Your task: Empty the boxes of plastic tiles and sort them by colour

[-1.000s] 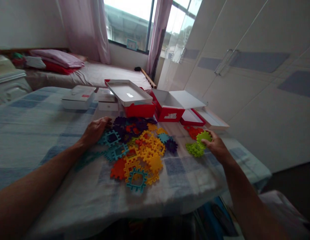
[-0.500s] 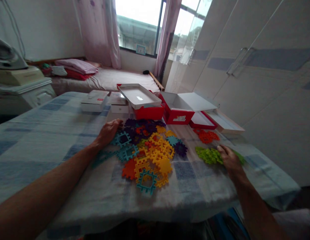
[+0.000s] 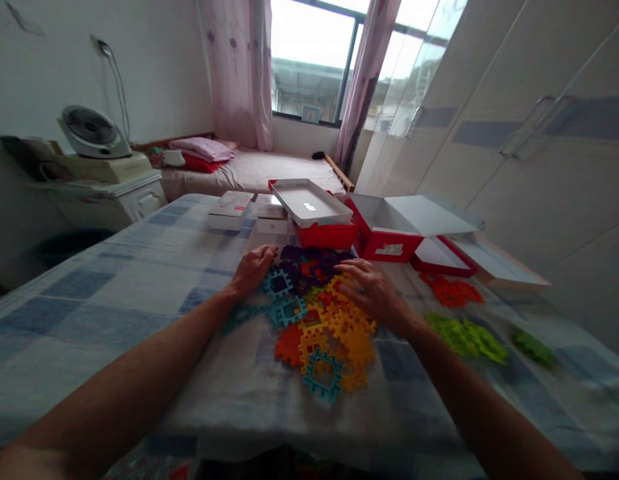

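A loose pile of notched plastic puzzle tiles lies on the tablecloth, with purple tiles [image 3: 296, 270] at the back, yellow tiles [image 3: 354, 333] to the front right, blue tiles [image 3: 284, 311] on the left and a red-orange tile [image 3: 288, 345] near the front. My left hand [image 3: 253, 270] rests at the pile's back left edge, fingers curled together beside the purple tiles; whatever they grip is hidden. Over the right side of the pile is my right hand [image 3: 372, 291], fingers stretched and apart, slightly blurred, above yellow and purple tiles.
Light green tiles [image 3: 466, 337], dark green tiles [image 3: 533, 347] and orange-red tiles [image 3: 452, 291] lie apart on the right. Behind the pile stand a red box with a white lid [image 3: 309, 207], an open red box [image 3: 389, 241], and white boxes [image 3: 229, 213].
My right hand has left the green tiles and moved left over the pile. My left hand stays by the pile's edge. The view has swung left.
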Tool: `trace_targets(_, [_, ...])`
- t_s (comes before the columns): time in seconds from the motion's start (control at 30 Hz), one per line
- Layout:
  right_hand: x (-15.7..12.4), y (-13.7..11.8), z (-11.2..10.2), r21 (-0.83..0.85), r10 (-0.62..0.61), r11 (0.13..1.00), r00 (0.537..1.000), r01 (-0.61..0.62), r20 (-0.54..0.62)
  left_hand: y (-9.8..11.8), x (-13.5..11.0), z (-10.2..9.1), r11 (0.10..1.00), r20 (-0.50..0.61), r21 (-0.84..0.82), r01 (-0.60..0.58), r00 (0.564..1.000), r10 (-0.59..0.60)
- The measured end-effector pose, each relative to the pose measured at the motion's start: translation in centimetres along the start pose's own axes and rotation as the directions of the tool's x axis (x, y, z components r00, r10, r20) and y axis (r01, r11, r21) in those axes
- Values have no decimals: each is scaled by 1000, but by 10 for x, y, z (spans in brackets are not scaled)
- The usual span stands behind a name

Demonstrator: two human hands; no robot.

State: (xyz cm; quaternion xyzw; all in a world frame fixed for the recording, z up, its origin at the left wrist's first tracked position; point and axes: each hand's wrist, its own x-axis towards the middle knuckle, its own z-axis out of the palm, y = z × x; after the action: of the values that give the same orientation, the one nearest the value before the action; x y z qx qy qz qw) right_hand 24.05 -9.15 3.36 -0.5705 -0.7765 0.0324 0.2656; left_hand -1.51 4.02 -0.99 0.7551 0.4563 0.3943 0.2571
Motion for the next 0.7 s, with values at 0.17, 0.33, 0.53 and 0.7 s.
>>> trace_targets(0.17, [15, -17, 26, -91, -124, 987, 985, 136, 124, 20, -10, -6, 888, 74, 226, -400, 916, 393])
trace_targets(0.33, [7, -8, 26, -239, 17, 971, 999, -26, -38, 39, -23, 0, 686, 324, 220, -694, 715, 619])
trace_targets(0.53, [6, -9, 25, -126, -106, 987, 993, 100, -45, 44, -29, 5, 654, 406, 215, -725, 675, 616])
trace_targets(0.7, [13, -16, 37, -103, -131, 985, 988, 139, 82, 38, -23, 0, 705, 361, 292, -646, 757, 544])
